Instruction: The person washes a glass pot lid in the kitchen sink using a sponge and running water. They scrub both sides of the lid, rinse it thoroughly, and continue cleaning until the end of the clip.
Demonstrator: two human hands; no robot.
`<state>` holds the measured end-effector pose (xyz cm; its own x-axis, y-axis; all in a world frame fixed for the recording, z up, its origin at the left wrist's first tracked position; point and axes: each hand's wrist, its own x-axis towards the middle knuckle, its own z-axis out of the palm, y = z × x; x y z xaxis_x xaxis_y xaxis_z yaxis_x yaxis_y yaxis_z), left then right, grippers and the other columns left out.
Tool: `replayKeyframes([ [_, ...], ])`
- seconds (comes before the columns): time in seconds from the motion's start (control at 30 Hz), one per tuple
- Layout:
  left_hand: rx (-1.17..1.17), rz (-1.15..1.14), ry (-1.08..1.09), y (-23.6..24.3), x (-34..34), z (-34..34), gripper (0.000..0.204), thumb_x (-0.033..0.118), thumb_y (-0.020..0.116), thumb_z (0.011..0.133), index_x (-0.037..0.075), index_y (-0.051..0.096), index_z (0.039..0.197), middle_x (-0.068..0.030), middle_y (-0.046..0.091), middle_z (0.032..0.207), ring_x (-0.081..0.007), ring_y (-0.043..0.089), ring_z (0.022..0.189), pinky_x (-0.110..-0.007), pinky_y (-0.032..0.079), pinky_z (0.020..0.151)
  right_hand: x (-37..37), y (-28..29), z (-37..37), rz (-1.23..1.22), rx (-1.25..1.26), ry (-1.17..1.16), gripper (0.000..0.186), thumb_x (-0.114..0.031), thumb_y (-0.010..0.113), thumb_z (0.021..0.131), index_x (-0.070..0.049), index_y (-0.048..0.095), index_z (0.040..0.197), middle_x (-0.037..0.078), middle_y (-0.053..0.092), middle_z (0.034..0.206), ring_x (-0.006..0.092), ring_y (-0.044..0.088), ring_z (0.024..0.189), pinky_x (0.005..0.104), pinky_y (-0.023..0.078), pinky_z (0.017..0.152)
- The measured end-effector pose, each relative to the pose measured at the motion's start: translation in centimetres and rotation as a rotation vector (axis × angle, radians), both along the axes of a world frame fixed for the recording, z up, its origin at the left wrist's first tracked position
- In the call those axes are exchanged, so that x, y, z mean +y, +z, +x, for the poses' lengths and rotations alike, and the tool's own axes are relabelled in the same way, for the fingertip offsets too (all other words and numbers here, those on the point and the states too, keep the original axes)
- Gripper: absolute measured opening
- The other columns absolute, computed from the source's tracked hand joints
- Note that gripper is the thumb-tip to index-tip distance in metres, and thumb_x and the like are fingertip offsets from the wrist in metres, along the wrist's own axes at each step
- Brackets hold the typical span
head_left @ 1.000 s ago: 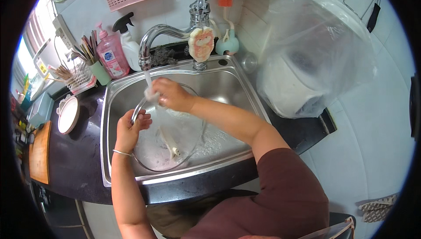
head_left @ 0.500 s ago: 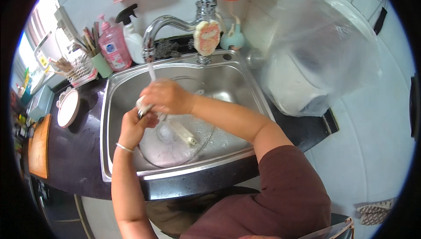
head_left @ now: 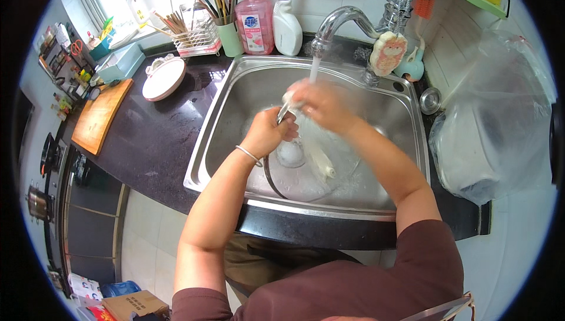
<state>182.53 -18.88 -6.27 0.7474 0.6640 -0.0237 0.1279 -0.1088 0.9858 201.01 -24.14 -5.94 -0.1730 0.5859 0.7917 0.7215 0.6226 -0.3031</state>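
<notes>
My left hand (head_left: 266, 131) is closed around a slim shiny metal piece (head_left: 283, 112) over the sink (head_left: 235, 94); its full shape is hidden by my fingers. My right hand (head_left: 321, 104), smeared by motion, presses a small white wad (head_left: 288, 98) against the upper end of that piece. I cannot tell whether the wad is cloth or sponge. Water runs from the chrome faucet (head_left: 347, 15) just behind my right hand. Beneath my hands a large round clear thing with a dark rim (head_left: 269, 177) lies in the basin, with a cream-coloured stick-like object (head_left: 321, 164) across it.
On the counter's left stand a white dish (head_left: 165, 80) and a wooden board (head_left: 103, 115). Behind the sink are a pink pump bottle (head_left: 254, 21), a white spray bottle (head_left: 288, 27) and a green cup of chopsticks (head_left: 229, 38). A plastic-covered appliance (head_left: 471, 150) stands on the right.
The view has swung left, so the sink appears farther right and more of the left counter shows. My hands stay together under the faucet, and the right one is moving.
</notes>
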Motion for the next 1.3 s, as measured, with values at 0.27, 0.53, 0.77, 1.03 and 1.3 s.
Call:
replayKeyframes([
  [0.27,-0.003,0.033,-0.022,-0.3,0.8,0.2,0.015,0.004,0.048,0.091,-0.007,0.053,0.099,-0.0175,0.063,0.088,-0.0221,0.066,0.077,-0.031,0.056,0.067,-0.3,-1.5,5.9,-0.325,0.409,-0.229,0.022,-0.001,0.067,0.071,-0.007,0.059,0.091,0.005,0.062,0.092,0.0136,0.057,0.091,0.0267,0.042,0.084],
  [0.53,-0.034,0.038,-0.075,0.6,1.9,-1.1,0.021,0.003,0.05,0.088,-0.007,0.054,0.106,-0.0155,0.064,0.09,-0.0202,0.065,0.078,-0.029,0.054,0.068,-0.5,-2.3,6.3,-0.202,0.362,-0.175,0.024,-0.002,0.069,0.07,-0.006,0.056,0.091,0.006,0.058,0.093,0.0168,0.055,0.088,0.0293,0.044,0.08],
  [0.77,0.169,0.396,-0.191,1.6,1.1,-1.6,0.016,-0.002,0.057,0.079,-0.004,0.061,0.093,-0.0052,0.064,0.075,-0.012,0.062,0.071,-0.024,0.05,0.063,-1.7,3.0,-2.8,-0.047,-0.32,0.013,0.029,-0.006,0.071,0.063,-0.007,0.057,0.088,0.011,0.058,0.089,0.0287,0.056,0.088,0.0372,0.044,0.08],
  [1.03,0.003,0.08,-0.053,-0.2,1.0,0.0,0.013,0.008,0.057,0.081,-0.003,0.059,0.087,-0.0072,0.061,0.066,-0.0121,0.057,0.06,-0.027,0.046,0.058,-2.0,-4.6,7.7,-0.197,0.397,-0.358,0.022,-0.005,0.073,0.066,-0.005,0.061,0.085,0.005,0.061,0.085,0.0191,0.056,0.082,0.0305,0.045,0.073],
  [1.3,-0.008,0.058,-0.066,-0.8,0.6,-0.3,0.013,0.005,0.056,0.081,-0.005,0.057,0.089,-0.0092,0.061,0.071,-0.0148,0.061,0.064,-0.027,0.049,0.059,-1.7,1.0,-0.4,0.056,-0.003,-0.225,0.021,0.0,0.069,0.064,-0.004,0.062,0.083,0.007,0.06,0.085,0.0232,0.056,0.077,0.0306,0.046,0.074],
])
